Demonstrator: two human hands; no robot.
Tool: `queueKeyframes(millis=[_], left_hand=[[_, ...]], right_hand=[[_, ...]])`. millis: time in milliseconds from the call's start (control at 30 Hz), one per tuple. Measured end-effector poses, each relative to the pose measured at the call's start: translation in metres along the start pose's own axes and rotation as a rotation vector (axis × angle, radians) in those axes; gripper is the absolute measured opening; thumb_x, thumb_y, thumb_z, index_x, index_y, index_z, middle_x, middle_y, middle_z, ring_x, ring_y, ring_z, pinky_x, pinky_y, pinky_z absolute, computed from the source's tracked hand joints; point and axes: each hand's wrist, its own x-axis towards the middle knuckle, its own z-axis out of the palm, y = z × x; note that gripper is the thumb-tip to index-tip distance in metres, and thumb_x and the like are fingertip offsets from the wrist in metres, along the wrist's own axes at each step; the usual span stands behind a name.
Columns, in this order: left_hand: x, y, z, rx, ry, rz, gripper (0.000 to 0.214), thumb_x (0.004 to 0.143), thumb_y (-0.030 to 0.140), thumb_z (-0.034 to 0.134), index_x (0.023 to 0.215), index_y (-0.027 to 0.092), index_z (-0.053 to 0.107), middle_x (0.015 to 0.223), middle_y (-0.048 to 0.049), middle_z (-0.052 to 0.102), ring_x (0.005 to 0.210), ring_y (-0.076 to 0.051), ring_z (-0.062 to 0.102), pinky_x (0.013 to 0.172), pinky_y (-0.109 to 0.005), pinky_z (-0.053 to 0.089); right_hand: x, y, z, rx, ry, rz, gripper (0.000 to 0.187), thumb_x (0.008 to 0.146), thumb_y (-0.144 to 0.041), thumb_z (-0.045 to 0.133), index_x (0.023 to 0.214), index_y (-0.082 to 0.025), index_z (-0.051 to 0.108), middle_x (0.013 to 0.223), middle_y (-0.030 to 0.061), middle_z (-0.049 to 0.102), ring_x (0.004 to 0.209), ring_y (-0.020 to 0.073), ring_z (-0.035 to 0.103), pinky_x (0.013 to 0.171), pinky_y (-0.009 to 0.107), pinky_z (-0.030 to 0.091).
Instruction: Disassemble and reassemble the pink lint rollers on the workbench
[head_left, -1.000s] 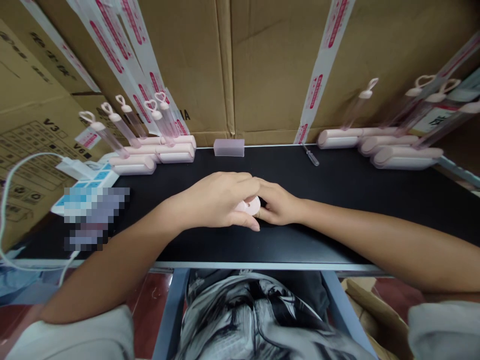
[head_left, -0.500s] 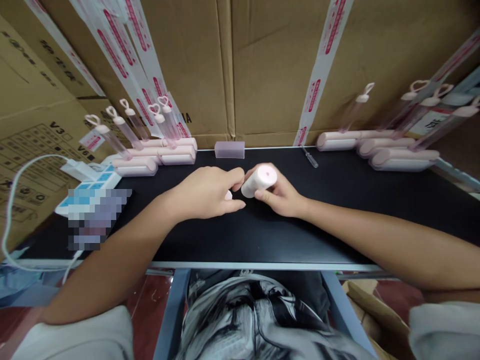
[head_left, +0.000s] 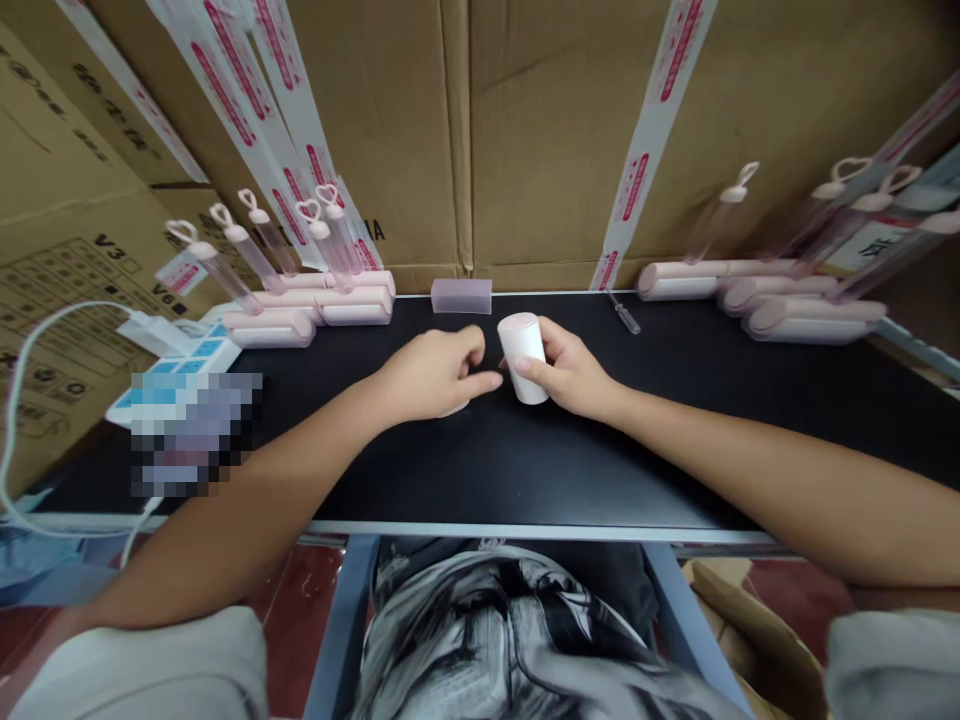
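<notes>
We hold the roll [head_left: 523, 358] upright on the mat [head_left: 675, 400] in our right hand [head_left: 574, 375], fingers wrapped round it for steadiness. Our left hand [head_left: 431, 375] rests curled just beside; its contents are hidden.

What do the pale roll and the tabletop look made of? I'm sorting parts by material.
The white-pink cylindrical roll, gripped upright by the right hand, looks like wound paper or sheet: matte, no shine, though moulded plastic is possible. The black flat tabletop seems a soft matte mat, rubber or felt, edged by a pale metal strip.
</notes>
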Motion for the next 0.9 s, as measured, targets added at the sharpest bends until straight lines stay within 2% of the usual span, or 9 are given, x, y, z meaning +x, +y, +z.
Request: queueKeyframes(millis=[67, 133, 200, 267, 400, 500, 633, 700, 900], left_hand=[[0.001, -0.005, -0.003, -0.235, 0.156, 0.027, 0.042, 0.091, 0.057, 0.071, 0.105, 0.02, 0.057, 0.091, -0.0024, 0.07, 0.068, -0.014, 0.063, 0.061, -0.026, 0.046], [0.001, -0.009, -0.004, -0.374, 0.251, 0.111, 0.051, 0.087, 0.058, 0.077, 0.115, 0.02, 0.058, 0.107, -0.0055, 0.069, 0.073, -0.013, 0.064, 0.062, -0.024, 0.048], [0.001, -0.01, -0.002, -0.386, 0.251, 0.196, 0.052, 0.083, 0.055, 0.082, 0.116, 0.02, 0.061, 0.112, -0.0064, 0.066, 0.08, -0.013, 0.064, 0.064, -0.024, 0.05], [0.001, -0.011, 0.0, -0.341, 0.219, 0.239, 0.046, 0.082, 0.05, 0.084, 0.112, 0.02, 0.066, 0.108, -0.005, 0.064, 0.082, -0.014, 0.063, 0.067, -0.024, 0.051], [0.004, -0.014, 0.004, -0.376, 0.179, 0.203, 0.04, 0.08, 0.041, 0.085, 0.108, 0.019, 0.068, 0.102, -0.0029, 0.064, 0.076, -0.011, 0.06, 0.067, -0.023, 0.051], [0.008, -0.02, 0.003, -0.495, 0.166, 0.124, 0.042, 0.078, 0.037, 0.086, 0.109, 0.018, 0.067, 0.1, -0.0022, 0.065, 0.072, -0.009, 0.057, 0.062, -0.02, 0.048], [0.014, -0.03, -0.002, -0.819, 0.212, -0.036, 0.046, 0.077, 0.036, 0.085, 0.113, 0.019, 0.062, 0.097, -0.0014, 0.063, 0.065, -0.008, 0.057, 0.051, -0.019, 0.048], [0.016, -0.034, -0.004, -0.934, 0.225, -0.122, 0.045, 0.078, 0.036, 0.084, 0.113, 0.019, 0.061, 0.091, 0.0004, 0.062, 0.06, -0.008, 0.058, 0.046, -0.019, 0.048], [0.018, -0.036, -0.007, -1.002, 0.207, -0.245, 0.039, 0.081, 0.037, 0.082, 0.108, 0.02, 0.059, 0.073, 0.0045, 0.057, 0.053, -0.009, 0.056, 0.041, -0.019, 0.047]], right_hand=[[-0.002, -0.001, -0.001, -0.137, -0.042, -0.083, 0.057, 0.086, -0.063, 0.079, 0.121, -0.02, 0.066, 0.104, 0.0053, 0.072, 0.086, 0.0196, 0.065, 0.079, 0.034, 0.053], [-0.005, -0.002, -0.001, -0.229, -0.089, -0.12, 0.06, 0.087, -0.06, 0.079, 0.131, -0.021, 0.067, 0.111, 0.0057, 0.074, 0.089, 0.0202, 0.066, 0.081, 0.033, 0.052], [-0.007, -0.003, 0.0, -0.279, -0.126, -0.132, 0.06, 0.088, -0.057, 0.079, 0.135, -0.022, 0.067, 0.118, 0.006, 0.075, 0.094, 0.0211, 0.069, 0.084, 0.033, 0.053], [-0.008, -0.004, 0.0, -0.299, -0.134, -0.139, 0.058, 0.089, -0.054, 0.079, 0.136, -0.022, 0.067, 0.121, 0.0063, 0.076, 0.098, 0.0221, 0.07, 0.088, 0.034, 0.053], [-0.008, -0.003, 0.0, -0.299, -0.104, -0.115, 0.059, 0.085, -0.051, 0.083, 0.134, -0.021, 0.067, 0.12, 0.0074, 0.076, 0.101, 0.024, 0.071, 0.091, 0.036, 0.053], [-0.005, -0.001, -0.001, -0.126, -0.087, -0.011, 0.06, 0.081, -0.045, 0.085, 0.133, -0.022, 0.065, 0.119, 0.0076, 0.076, 0.102, 0.0251, 0.071, 0.088, 0.037, 0.055], [0.0, -0.007, -0.002, 0.337, -0.021, 0.199, 0.051, 0.074, -0.023, 0.076, 0.125, -0.023, 0.069, 0.11, 0.0043, 0.079, 0.097, 0.0221, 0.073, 0.082, 0.034, 0.058], [0.002, -0.012, -0.003, 0.489, 0.029, 0.248, 0.05, 0.068, -0.017, 0.073, 0.118, -0.023, 0.073, 0.108, 0.0033, 0.08, 0.094, 0.0202, 0.073, 0.08, 0.033, 0.059], [0.002, -0.022, -0.001, 0.574, 0.13, 0.275, 0.037, 0.066, -0.017, 0.083, 0.103, -0.021, 0.082, 0.102, 0.0031, 0.081, 0.091, 0.0191, 0.074, 0.079, 0.033, 0.063]])
